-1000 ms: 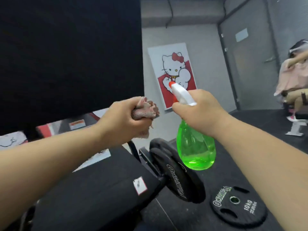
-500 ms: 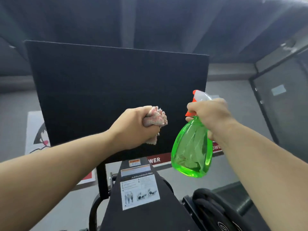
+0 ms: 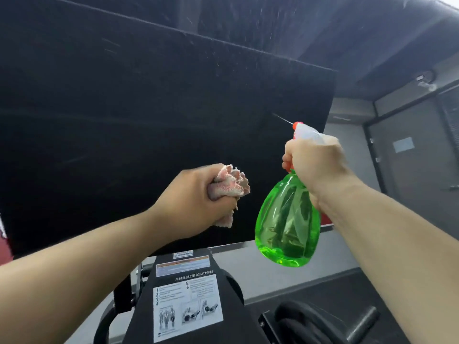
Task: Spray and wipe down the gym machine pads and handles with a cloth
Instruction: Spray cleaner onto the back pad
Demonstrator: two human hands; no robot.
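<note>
Green spray bottle (image 3: pixel 288 219) raised before black machine pad (image 3: pixel 149 120), droplets in air.
Right hand (image 3: pixel 315 162) grips bottle neck, fingers on trigger; left hand (image 3: pixel 196 197) fisted around bunched pink cloth (image 3: pixel 231 184).

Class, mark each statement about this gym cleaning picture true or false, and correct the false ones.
1. The left hand grips a bunched cloth. True.
2. The right hand holds the spray bottle, its nozzle aimed towards the black pad. True.
3. The spray bottle is blue. False: it is green.
4. The instruction label sits above the black pad. False: it is below the pad.
</note>
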